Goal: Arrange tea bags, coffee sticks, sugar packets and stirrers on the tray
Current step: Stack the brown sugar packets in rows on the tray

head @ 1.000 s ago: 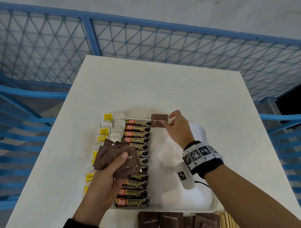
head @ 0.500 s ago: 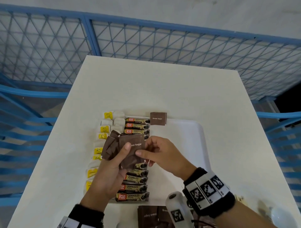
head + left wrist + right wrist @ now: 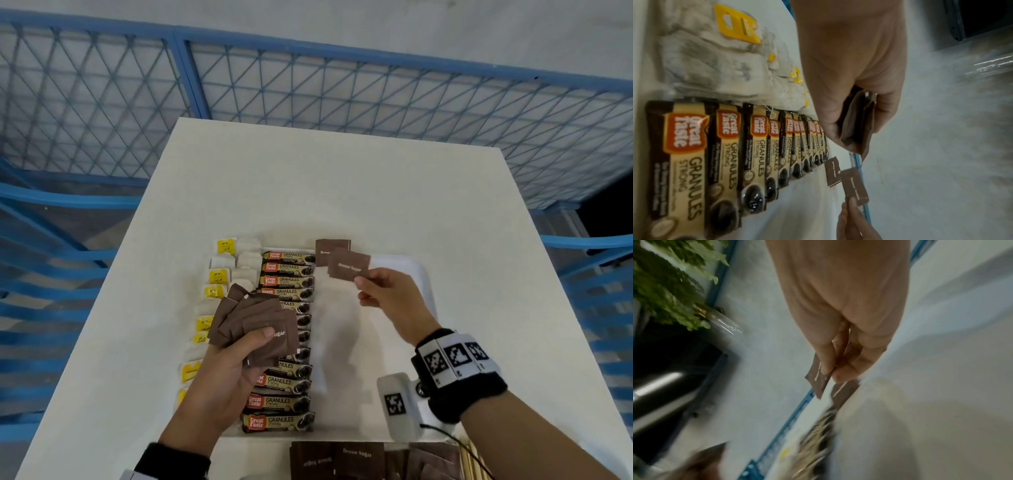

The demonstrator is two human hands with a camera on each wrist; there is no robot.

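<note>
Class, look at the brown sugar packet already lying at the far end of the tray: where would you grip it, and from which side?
Probably its near right corner, pinched from the right. The placed sugar packet lies flat, its left edge beside the coffee sticks, leaving little room there. The bare tray on its right gives thumb and finger room, much as the right hand pinches its own packet by an edge.

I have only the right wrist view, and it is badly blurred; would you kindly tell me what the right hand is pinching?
Observer: The right hand pinches one brown sugar packet; its print reads "Brown Sugar".
Operator: Thank you. What is the left hand doing?
Observer: The left hand grips a fanned stack of packets above the row of coffee sticks.
Operator: Are there more packets to place?
Observer: Yes, spare packets lie on the table, at the edge nearest the person.
</note>
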